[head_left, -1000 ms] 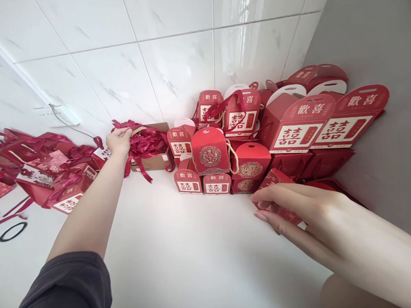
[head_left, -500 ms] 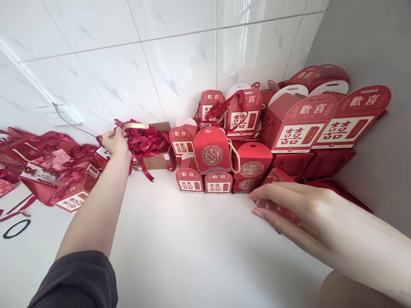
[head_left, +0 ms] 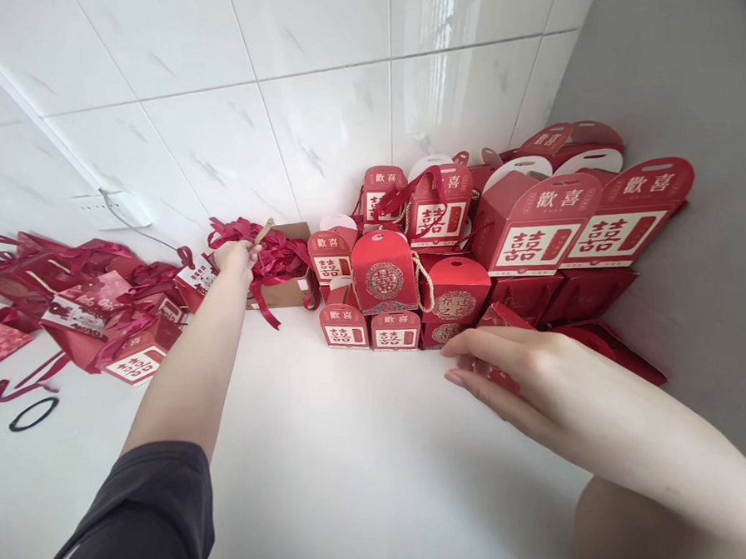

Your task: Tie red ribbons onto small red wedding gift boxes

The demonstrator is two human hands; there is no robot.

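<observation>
My left hand (head_left: 235, 260) reaches to the back over the cardboard box (head_left: 286, 296), which is heaped with dark red ribbons (head_left: 284, 259). Its fingers are closed on a thin gold-coloured strip (head_left: 264, 230), whose exact kind I cannot make out. At the front right, my right hand (head_left: 534, 371) hovers with thumb and forefinger apart. Behind those fingers stands a small red patterned box (head_left: 503, 376), partly hidden by the hand. Whether the hand touches it I cannot tell. The other fingers of this hand are mostly hidden.
Red gift boxes with white labels (head_left: 543, 245) are stacked along the tiled wall, beside a red box with a round gold emblem (head_left: 384, 279). Left lie ribboned red gift bags (head_left: 75, 328), a black ring (head_left: 33, 414) and a wall socket (head_left: 110, 211). A grey wall rises right.
My left hand has shifted right and slightly down over the ribbons, and the gold-coloured strip now tilts upward. The right hand has moved slightly left.
</observation>
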